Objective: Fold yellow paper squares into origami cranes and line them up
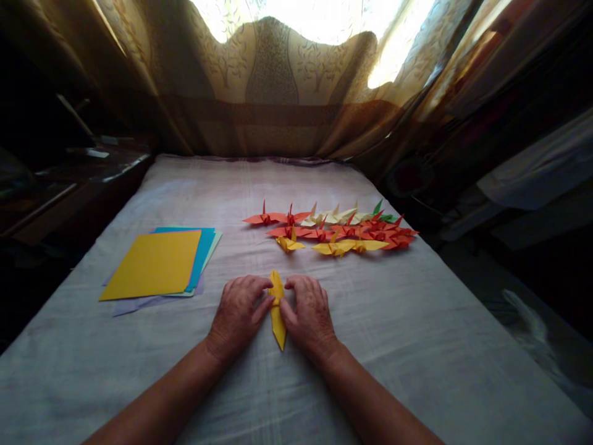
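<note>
From the head view, we see both hands down on the cloth-covered surface (393,321), pressed in from either side on a narrow folded yellow paper (278,312). The left hand (238,315) pinches its left edge, the right hand (309,314) its right edge, fingers curled and thumbs touching the paper. The paper lies flat between them, pointing toward us. Well to the left sits a stack of coloured sheets (155,264), yellow on top. Beyond the hands, a cluster of paper cranes (338,232) in orange, yellow, cream and green.
</note>
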`<state>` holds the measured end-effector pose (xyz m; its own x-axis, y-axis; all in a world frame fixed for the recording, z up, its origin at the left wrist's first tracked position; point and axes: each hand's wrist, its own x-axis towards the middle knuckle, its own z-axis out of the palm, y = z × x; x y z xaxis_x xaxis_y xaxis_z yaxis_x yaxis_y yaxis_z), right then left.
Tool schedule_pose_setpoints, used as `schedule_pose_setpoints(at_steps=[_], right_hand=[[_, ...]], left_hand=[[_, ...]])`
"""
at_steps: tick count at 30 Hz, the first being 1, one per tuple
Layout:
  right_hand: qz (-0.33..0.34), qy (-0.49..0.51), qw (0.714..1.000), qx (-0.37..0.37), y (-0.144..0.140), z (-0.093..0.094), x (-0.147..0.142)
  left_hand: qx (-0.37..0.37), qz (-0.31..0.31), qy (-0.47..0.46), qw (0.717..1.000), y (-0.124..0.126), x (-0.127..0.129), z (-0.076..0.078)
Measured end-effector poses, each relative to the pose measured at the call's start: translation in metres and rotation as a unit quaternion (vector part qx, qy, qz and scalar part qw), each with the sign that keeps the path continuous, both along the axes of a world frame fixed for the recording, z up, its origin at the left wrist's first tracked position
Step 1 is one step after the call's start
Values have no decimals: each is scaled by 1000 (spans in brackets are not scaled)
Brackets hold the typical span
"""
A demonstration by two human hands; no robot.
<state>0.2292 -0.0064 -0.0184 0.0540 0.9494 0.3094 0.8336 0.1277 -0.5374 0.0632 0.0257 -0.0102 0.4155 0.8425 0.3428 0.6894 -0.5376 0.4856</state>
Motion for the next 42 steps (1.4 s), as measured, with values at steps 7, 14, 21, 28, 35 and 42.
schedule_pose_setpoints(at_steps=[7,14,21,28,35,42], right_hand=[[17,10,1000,-11,-1,1,1],[36,-6,999,-18,-2,4,3],[34,-16,999,-13,-2,4,3],[32,-22,999,-13,-2,2,3],[31,-30,999,-2,-2,1,2],[33,-31,999,-14,-3,7,2]], left_hand=[[-7,-30,24,999,-2,0,5],[5,-23,16,1000,-4,-1,1],[11,-27,11,1000,-2,-2,1],[32,-31,19,999,-3,-3,-2],[19,-30,28,999,-3,-3,1],[8,-21,22,1000,1,-4,-1]])
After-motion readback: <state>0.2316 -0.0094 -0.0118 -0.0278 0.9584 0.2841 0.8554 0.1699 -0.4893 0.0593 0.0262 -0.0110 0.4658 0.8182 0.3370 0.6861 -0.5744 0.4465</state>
